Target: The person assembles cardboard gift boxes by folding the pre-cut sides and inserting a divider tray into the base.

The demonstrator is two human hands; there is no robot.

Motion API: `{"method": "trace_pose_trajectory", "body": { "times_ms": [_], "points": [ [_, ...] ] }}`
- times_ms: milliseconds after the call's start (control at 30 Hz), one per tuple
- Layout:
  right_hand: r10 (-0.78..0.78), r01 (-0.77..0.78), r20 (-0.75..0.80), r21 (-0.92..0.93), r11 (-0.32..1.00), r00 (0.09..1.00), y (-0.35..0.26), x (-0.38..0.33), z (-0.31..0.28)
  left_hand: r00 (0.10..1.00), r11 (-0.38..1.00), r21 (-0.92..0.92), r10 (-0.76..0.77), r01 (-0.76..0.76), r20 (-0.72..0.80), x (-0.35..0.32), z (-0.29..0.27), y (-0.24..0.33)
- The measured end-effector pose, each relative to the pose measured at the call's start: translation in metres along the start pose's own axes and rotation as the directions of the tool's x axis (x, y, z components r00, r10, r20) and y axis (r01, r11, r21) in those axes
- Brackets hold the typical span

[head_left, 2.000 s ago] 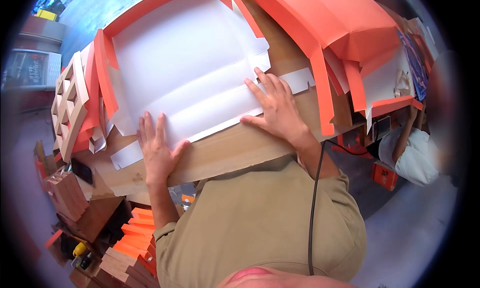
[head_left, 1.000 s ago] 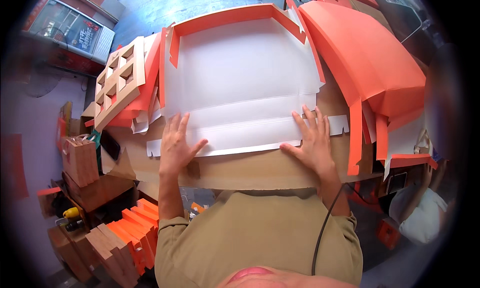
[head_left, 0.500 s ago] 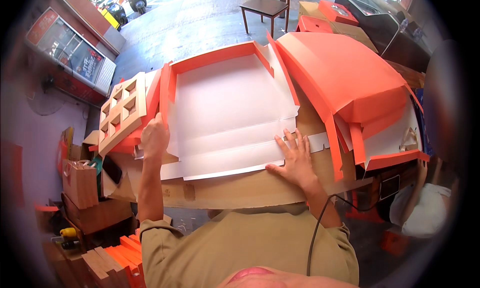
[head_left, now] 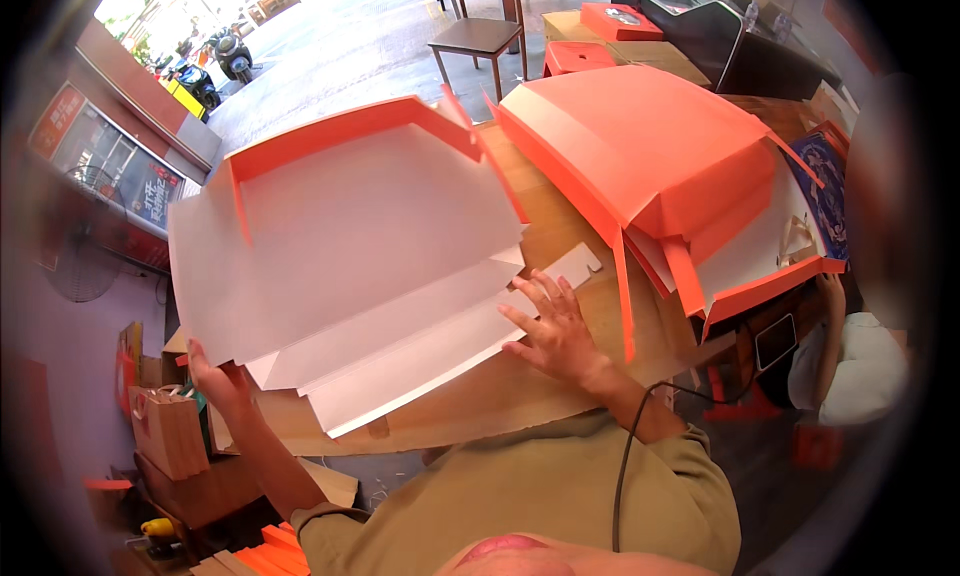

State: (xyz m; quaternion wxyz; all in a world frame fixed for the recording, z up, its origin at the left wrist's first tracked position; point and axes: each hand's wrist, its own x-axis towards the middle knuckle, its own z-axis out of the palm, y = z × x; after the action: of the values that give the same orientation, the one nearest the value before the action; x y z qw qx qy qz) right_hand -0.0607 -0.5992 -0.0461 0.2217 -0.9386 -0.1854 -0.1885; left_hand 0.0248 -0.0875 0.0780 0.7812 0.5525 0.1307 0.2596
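Note:
A partly folded cardboard box (head_left: 350,226), white inside with orange raised walls, lies in front of me on brown cardboard. At its left near corner, my left hand (head_left: 215,378) is closed at the edge; some of its fingers are hidden. My right hand (head_left: 555,336) is open, fingers spread over the near flap beside a notched white tab (head_left: 565,271). To the right sits a larger orange box (head_left: 650,156), with orange panels and flaps sticking out toward me.
A brown sheet (head_left: 430,421) covers the work table. Paper bags (head_left: 168,431) stand low at the left, near a fan (head_left: 80,251). Another person's arm (head_left: 828,321) reaches the right-hand box. A black cable (head_left: 628,476) crosses my right arm. A chair (head_left: 478,36) stands beyond.
The box's left side has opened outward, and its white sheet now covers where the beige grid insert showed. My left hand has moved left and nearer me; the right stays spread on the flap.

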Motion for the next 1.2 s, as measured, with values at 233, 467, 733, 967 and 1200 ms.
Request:
{"method": "trace_pose_trajectory", "body": {
  "times_ms": [233, 467, 733, 967, 1200],
  "points": [
    [-0.179, 0.204, -0.104, 0.343, 0.917, 0.978, -0.047, 0.016, -0.016, 0.971, 0.952, 0.218, 0.23, -0.213, -0.056, -0.01, -0.046, -0.026],
    [-0.138, 0.013, 0.123, 0.699, 0.715, 0.983, -0.065, 0.025, -0.019, 0.883, 0.849, 0.402, 0.438, -0.344, -0.169, -0.065, -0.015, -0.057],
    [-0.162, -0.19, 0.255, 0.923, 0.335, 0.953, -0.079, 0.043, -0.024, 0.95, 0.942, -0.17, 0.261, -0.289, -0.169, -0.148, 0.026, -0.116],
    [0.036, -0.305, 0.391, 0.651, 0.695, 0.919, -0.066, 0.054, -0.034, 0.991, 0.991, -0.129, 0.045, -0.028, 0.126, -0.23, 0.037, -0.148],
    [0.115, -0.24, 0.286, 0.453, 0.859, 0.951, -0.066, 0.06, -0.024, 0.918, 0.895, 0.203, 0.386, -0.397, 0.094, -0.243, 0.078, -0.136]
  ]
}}
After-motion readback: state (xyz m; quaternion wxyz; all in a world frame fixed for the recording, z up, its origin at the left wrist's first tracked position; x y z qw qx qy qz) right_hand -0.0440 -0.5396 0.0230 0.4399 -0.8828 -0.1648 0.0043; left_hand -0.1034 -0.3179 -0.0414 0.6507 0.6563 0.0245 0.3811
